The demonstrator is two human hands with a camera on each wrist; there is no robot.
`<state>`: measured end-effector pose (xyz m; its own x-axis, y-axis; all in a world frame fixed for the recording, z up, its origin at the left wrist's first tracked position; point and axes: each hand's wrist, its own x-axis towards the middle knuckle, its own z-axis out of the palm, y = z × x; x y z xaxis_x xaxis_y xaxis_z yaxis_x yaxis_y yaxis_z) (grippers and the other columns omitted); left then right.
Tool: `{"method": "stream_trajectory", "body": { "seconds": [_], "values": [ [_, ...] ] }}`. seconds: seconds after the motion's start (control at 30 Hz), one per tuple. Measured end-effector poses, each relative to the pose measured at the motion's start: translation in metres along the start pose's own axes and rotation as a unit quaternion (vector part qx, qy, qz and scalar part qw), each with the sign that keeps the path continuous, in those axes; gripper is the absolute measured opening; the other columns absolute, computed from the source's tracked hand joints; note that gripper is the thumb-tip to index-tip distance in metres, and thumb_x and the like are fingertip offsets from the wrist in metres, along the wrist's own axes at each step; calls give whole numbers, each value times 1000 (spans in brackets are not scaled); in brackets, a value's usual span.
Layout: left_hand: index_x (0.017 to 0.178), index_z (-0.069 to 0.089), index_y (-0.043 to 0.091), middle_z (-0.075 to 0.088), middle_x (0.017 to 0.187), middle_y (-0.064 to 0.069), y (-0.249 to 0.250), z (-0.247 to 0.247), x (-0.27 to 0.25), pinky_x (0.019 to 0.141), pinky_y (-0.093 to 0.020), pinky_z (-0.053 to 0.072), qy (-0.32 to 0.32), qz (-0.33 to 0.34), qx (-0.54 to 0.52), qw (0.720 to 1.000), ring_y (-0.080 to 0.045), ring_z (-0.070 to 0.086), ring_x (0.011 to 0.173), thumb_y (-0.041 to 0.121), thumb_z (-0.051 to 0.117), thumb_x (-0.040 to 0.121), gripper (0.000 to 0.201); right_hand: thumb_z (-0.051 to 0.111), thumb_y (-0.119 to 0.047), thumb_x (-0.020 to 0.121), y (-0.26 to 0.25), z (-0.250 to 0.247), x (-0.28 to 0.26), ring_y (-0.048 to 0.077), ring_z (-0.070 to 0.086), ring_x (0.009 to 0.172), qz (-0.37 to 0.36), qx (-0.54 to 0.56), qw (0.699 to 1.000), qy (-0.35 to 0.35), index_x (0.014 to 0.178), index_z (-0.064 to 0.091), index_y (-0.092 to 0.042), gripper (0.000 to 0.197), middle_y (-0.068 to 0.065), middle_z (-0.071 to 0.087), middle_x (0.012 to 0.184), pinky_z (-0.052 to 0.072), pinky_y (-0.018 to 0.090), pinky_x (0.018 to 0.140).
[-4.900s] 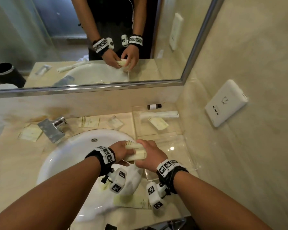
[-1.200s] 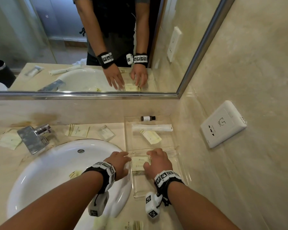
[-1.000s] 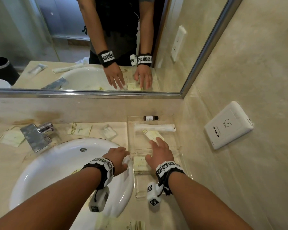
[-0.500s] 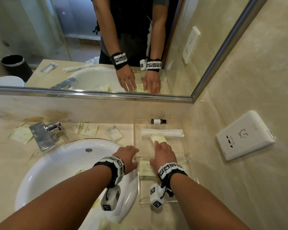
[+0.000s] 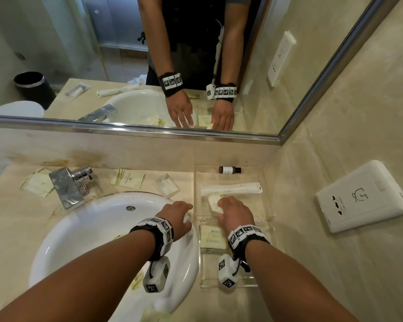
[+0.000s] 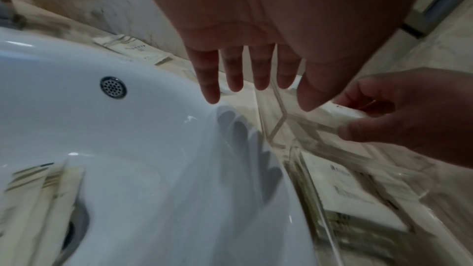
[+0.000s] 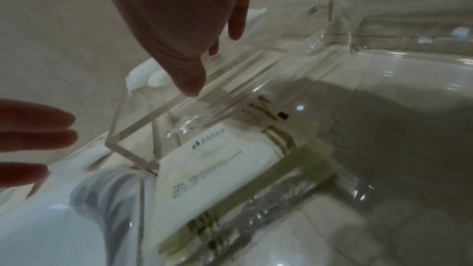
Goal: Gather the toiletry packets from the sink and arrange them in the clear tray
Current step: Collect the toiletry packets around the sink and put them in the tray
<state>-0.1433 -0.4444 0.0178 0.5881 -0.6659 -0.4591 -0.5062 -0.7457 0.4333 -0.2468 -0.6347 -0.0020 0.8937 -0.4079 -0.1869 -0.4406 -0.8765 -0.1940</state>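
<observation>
Head view: a cream packet [image 5: 213, 237] lies flat in the near section of the clear tray [image 5: 261, 283], while the right hand [image 5: 235, 212] pinches a smaller packet [image 5: 213, 201] in the far section, likely straightening it. The left hand [image 5: 176, 217], fingers spread and empty, hovers over the sink [image 5: 84, 231], where packets [image 6: 38, 187] remain to be fetched next.
</observation>
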Motion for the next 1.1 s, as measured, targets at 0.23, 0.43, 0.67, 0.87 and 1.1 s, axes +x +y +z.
{"method": "stream_trajectory", "body": {
  "seconds": [0.23,0.43,0.67,0.87,1.1],
  "values": [
    [147,34,31,35,153,5,-11,-11,3,109,-36,37,31,-27,-41,998,-22,40,135,35,52,92,58,42,-28,98,-15,-20,6,19,58,100,94,116,987,58,124,55,-23,29,-4,65,112,42,32,73],
    [151,22,32,39,149,-4,-17,-22,0,107,-40,39,64,-22,-55,996,-28,44,131,43,58,89,72,40,-31,99,-47,-26,-2,17,53,114,-23,132,991,7,127,58,-21,36,-3,61,122,46,35,90],
    [120,53,22,62,117,-3,-51,-31,-15,88,-39,48,78,-44,-26,996,-26,58,106,40,41,97,31,40,-37,99,-113,-2,9,19,58,91,-91,143,985,-38,111,59,-26,26,-3,64,103,46,35,75],
    [99,45,22,62,90,-2,-108,-47,-25,75,-34,49,79,-111,-44,990,-25,59,82,40,35,98,21,45,-45,94,-154,9,31,20,60,111,-59,131,984,-104,142,44,-34,49,-2,55,134,49,35,92],
    [114,50,12,65,104,-7,-154,-63,-18,84,-32,49,97,-187,-95,973,-27,63,97,33,41,99,28,51,-37,93,-183,12,73,22,50,130,-29,94,985,-144,149,41,-29,58,0,35,155,43,33,105]
  ]
}}
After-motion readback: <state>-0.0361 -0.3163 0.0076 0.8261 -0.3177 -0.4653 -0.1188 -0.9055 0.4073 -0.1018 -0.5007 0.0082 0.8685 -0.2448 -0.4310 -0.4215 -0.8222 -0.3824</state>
